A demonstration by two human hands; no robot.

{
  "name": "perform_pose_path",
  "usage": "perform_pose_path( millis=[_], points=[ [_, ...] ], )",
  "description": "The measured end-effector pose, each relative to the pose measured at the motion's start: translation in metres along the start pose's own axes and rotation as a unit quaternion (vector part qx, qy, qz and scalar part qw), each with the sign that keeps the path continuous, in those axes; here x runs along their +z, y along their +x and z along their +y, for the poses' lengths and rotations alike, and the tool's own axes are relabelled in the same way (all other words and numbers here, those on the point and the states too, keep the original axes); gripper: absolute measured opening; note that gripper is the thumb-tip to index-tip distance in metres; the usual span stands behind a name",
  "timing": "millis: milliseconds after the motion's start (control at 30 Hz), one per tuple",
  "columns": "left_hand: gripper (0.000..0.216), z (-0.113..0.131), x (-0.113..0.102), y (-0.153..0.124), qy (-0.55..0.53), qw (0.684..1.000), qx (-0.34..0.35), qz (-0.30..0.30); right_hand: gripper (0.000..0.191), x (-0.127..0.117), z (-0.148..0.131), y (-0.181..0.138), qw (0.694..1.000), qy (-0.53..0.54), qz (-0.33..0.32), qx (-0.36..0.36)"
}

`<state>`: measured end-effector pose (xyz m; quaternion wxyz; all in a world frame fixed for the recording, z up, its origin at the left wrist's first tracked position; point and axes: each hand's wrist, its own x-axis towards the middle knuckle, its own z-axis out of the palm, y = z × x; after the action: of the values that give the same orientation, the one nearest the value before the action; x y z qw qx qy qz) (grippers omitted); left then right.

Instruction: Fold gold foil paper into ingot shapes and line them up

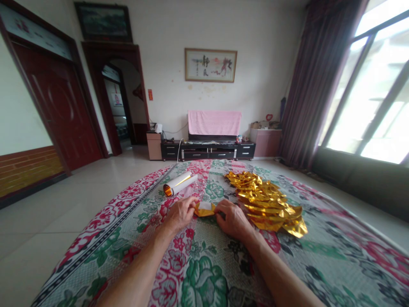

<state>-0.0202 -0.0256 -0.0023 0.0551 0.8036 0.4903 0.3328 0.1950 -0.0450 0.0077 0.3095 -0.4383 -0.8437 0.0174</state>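
A small folded piece of gold foil paper [205,209] lies on the flowered cloth [198,273] between my two hands. My left hand [180,213] pinches its left end with closed fingers. My right hand [233,218] grips its right end, fingers curled. A long pile of folded gold foil pieces [266,202] stretches away just right of my right hand. A roll of gold foil paper [180,183], white outside and gold inside, lies beyond my left hand.
The flowered cloth covers a wide surface with tiled floor [47,213] to the left. A dark TV cabinet [207,150] with a pink cover stands at the far wall. A window and curtain [316,85] are on the right, dark red doors on the left.
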Motion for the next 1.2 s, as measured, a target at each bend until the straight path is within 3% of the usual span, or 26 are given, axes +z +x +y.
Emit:
perform_pose_path(
  millis=[100, 300, 733, 1200],
  points=[
    [0.024, -0.001, 0.001, 0.0, 0.012, 1.0, -0.003, 0.001, 0.016, 0.0, 0.0, 0.0, 1.0, 0.001, 0.003, 0.0],
    [0.026, -0.004, 0.001, 0.0, 0.019, 0.995, 0.095, 0.0, 0.016, 0.0, 0.0, 0.0, 1.0, 0.001, 0.003, 0.001],
    [0.021, -0.005, -0.001, -0.001, 0.016, 0.993, 0.113, -0.008, 0.016, 0.004, 0.003, 0.001, 1.0, 0.0, 0.012, 0.002],
    [0.024, -0.001, 0.004, 0.007, 0.056, 0.998, 0.011, -0.009, 0.026, 0.01, 0.002, 0.011, 0.996, -0.025, 0.036, 0.076]
  ],
)
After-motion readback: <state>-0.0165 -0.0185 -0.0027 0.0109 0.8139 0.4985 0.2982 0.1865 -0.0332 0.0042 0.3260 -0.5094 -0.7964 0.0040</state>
